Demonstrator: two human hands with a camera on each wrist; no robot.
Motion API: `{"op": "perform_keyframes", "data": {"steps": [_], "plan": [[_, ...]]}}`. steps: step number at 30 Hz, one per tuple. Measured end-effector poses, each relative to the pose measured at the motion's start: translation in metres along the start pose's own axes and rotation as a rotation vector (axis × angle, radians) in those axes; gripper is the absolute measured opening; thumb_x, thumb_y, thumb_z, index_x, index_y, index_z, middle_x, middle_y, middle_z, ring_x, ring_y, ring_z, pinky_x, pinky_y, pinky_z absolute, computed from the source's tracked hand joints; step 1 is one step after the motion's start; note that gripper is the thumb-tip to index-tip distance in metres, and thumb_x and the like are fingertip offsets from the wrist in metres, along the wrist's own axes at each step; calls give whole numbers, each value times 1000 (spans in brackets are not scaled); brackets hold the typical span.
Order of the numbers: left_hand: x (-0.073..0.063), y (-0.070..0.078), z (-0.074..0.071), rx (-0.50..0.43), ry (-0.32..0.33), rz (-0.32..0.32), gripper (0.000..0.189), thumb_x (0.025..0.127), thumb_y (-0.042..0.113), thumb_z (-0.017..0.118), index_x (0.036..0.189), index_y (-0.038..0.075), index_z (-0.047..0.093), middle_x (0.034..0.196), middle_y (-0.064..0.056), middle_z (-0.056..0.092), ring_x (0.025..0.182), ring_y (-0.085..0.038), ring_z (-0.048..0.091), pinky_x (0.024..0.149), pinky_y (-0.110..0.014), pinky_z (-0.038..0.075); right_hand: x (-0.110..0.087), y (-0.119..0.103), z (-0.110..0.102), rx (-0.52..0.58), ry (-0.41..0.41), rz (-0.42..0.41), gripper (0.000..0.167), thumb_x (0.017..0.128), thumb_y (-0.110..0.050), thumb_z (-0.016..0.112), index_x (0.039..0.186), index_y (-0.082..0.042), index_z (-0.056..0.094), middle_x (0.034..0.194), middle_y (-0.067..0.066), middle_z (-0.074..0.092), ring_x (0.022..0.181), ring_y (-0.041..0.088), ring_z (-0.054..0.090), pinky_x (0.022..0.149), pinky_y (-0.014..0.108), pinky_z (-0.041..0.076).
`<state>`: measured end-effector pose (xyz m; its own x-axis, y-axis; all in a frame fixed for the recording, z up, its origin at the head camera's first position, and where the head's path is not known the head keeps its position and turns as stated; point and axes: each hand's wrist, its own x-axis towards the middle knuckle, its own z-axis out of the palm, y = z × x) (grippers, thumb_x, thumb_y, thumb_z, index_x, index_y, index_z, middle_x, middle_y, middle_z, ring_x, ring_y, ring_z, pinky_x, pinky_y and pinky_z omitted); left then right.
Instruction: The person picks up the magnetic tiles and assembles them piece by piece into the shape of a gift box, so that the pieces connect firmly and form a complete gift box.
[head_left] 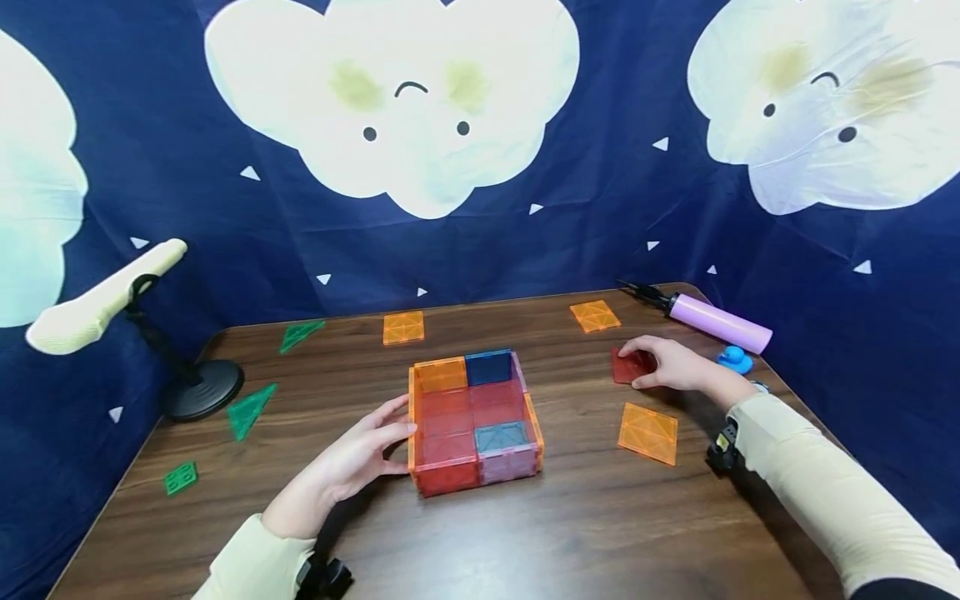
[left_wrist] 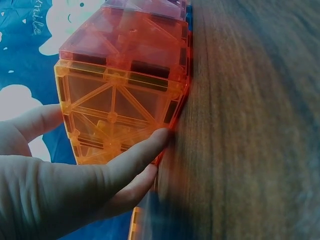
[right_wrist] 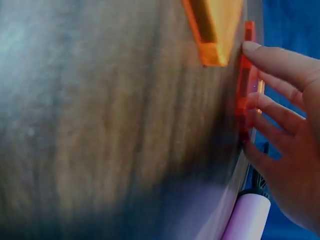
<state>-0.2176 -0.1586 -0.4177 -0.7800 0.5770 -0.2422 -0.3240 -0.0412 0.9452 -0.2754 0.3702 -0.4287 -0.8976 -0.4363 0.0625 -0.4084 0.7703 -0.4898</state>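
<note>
Head view puts the red square tile (head_left: 623, 367) at the fingertips of the right hand (head_left: 671, 364), off to the right of an open box (head_left: 450, 478) built from translucent magnetic tiles and well apart from it across the counter (head_left: 585, 533). The tile, being square, gives no long axis; the right wrist view catches it almost edge-on, thumb at one edge and other fingers farther along, clamped on it. Whether it touches the counter or is slightly lifted, I cannot tell. Just nearer the wearer than that hand lies an orange square tile (head_left: 648, 433), flat. The left hand (head_left: 360, 450) is the nearer one to the box: its fingers are spread apart and rest against the orange left wall (left_wrist: 92, 105). That box looks two tiles to a side and one tile high, with an orange panel (head_left: 441, 373) and a blue panel (head_left: 488, 368) along the far side. Inside, mostly red shows below, with a blue-grey square (head_left: 501, 436) at the near right quarter; how high it sits is unclear.
</note>
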Motion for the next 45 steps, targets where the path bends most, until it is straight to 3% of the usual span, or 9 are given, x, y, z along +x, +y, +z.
{"op": "perform_keyframes", "data": {"steps": [6, 10, 15, 20, 25, 29, 35, 45], "plan": [[0, 1, 3, 12, 9, 10, 74, 104, 12, 49, 162, 4, 3, 160, -30, 20, 146, -43, 23, 99, -59, 47, 4, -7, 4, -60, 44, -25, 50, 78, -21, 88, 122, -5, 67, 121, 18, 64, 103, 31, 59, 89, 52, 49], [-2, 3, 4, 7, -3, 15, 76, 104, 10, 49, 163, 5, 2, 162, -29, 17, 146, -44, 22, 100, -60, 45, 12, -25, 4, -35, 96, -29, 50, 80, -22, 86, 123, -6, 67, 122, 19, 65, 105, 32, 61, 92, 54, 50], [-4, 4, 5, -2, 1, 17, 75, 103, 9, 48, 163, 6, 3, 162, -28, 18, 146, -45, 23, 101, -61, 44, 33, -68, 4, 41, 163, -97, 50, 82, -19, 84, 126, -5, 65, 119, 14, 67, 102, 29, 62, 90, 51, 50], [-2, 2, 5, -9, 4, 14, 76, 102, 9, 49, 163, 4, 4, 162, -28, 19, 146, -44, 23, 100, -62, 44, 58, -119, 4, 34, 163, -184, 50, 82, -27, 84, 126, -12, 67, 122, 8, 67, 103, 25, 62, 85, 46, 52], [-2, 2, 2, -31, 7, 16, 76, 102, 10, 50, 163, 4, 5, 162, -29, 19, 147, -44, 20, 98, -63, 45, 91, -172, 15, 22, 122, -311, 49, 79, -31, 85, 123, -16, 69, 124, 3, 66, 107, 22, 59, 87, 43, 50], [-3, 2, 1, -45, -2, 21, 76, 102, 9, 50, 163, 4, 5, 162, -29, 19, 148, -44, 19, 98, -64, 45, 113, -207, 30, 1, 43, -410, 48, 81, -34, 82, 123, -15, 69, 124, 0, 66, 114, 22, 57, 95, 44, 47], [-4, 2, 1, -40, 12, 13, 73, 102, 9, 51, 162, 4, 9, 161, -29, 22, 147, -45, 22, 98, -63, 46, 129, -247, 51, -5, -65, -442, 49, 82, -35, 81, 125, -16, 67, 126, -1, 64, 118, 20, 53, 96, 40, 48], [-3, 1, 2, -36, 18, 29, 71, 101, 9, 52, 161, 3, 14, 159, -29, 27, 144, -44, 27, 97, -64, 46, 134, -259, 74, -29, -153, -379, 50, 82, -30, 82, 127, -14, 66, 131, 5, 60, 121, 23, 50, 94, 38, 50]]}}
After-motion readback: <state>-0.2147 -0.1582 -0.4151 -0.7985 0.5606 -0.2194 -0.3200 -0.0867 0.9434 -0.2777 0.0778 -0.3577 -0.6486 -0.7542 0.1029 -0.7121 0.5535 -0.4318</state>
